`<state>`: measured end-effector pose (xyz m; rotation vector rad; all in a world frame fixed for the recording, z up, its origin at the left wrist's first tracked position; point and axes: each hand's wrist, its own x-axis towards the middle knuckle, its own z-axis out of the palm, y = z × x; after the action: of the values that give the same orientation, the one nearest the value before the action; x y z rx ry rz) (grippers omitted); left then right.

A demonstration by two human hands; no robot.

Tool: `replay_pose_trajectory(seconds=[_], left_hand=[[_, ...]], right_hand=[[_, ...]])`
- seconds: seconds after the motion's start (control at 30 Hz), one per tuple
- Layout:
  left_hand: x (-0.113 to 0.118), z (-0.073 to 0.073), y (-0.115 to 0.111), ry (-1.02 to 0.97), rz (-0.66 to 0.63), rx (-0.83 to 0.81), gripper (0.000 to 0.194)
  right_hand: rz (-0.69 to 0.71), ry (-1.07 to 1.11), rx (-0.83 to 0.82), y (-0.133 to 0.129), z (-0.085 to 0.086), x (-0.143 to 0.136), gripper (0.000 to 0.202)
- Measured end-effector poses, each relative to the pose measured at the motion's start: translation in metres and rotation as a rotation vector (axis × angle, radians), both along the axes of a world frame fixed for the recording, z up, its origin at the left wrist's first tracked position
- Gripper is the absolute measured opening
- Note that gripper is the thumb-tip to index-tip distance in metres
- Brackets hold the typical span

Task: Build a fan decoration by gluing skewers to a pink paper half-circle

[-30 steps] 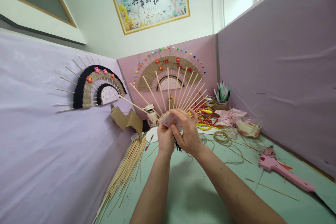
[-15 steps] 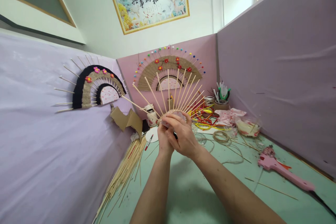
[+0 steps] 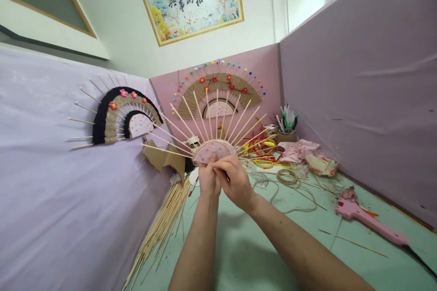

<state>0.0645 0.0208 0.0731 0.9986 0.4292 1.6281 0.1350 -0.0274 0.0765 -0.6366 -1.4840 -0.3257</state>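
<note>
A half-round fan (image 3: 215, 149) covered in pink dotted fabric stands upright above the table, thin wooden sticks spreading from its curved edge. My left hand (image 3: 209, 179) grips it from below, thumb on the fabric face at the bottom middle. My right hand (image 3: 235, 182) is closed, its fingertips at the lower edge beside my left thumb; its palm side is hidden. Left of my hands lies a red and white pen (image 3: 193, 187) over a white disc (image 3: 193, 176). A bundle of thin wooden sticks (image 3: 159, 229) fans out at the table's left.
A pink glue gun (image 3: 370, 223) with its cord lies at right, near a loose stick (image 3: 355, 243). Coiled twine (image 3: 287, 176), a plastic bowl (image 3: 322, 163) and coloured craft stems (image 3: 262, 148) fill the back right. Finished fans (image 3: 128, 113) hang on the partitions; bent cardboard (image 3: 164, 157) sits left.
The fan has turned so its dotted face and full spread of sticks show. My right hand has moved down from its curved edge to the bottom edge.
</note>
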Motion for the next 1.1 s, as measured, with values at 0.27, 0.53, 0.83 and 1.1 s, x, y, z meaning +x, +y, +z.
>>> replay_pose_trajectory(seconds=[0.27, 0.53, 0.83, 1.1], left_hand=[[-0.001, 0.005, 0.012, -0.216, -0.041, -0.066, 0.026], [-0.001, 0.006, 0.005, -0.18, -0.063, -0.038, 0.028], [-0.001, 0.003, 0.008, -0.15, -0.069, 0.0, 0.028], [0.001, 0.002, 0.007, -0.136, -0.091, 0.026, 0.032]], right_hand=[[-0.037, 0.027, -0.067, 0.009, -0.001, 0.009, 0.017], [-0.368, -0.02, -0.124, 0.007, -0.001, 0.007, 0.04], [-0.461, -0.026, -0.151, 0.007, -0.001, 0.008, 0.042], [-0.443, 0.006, -0.187, 0.006, 0.002, 0.012, 0.038]])
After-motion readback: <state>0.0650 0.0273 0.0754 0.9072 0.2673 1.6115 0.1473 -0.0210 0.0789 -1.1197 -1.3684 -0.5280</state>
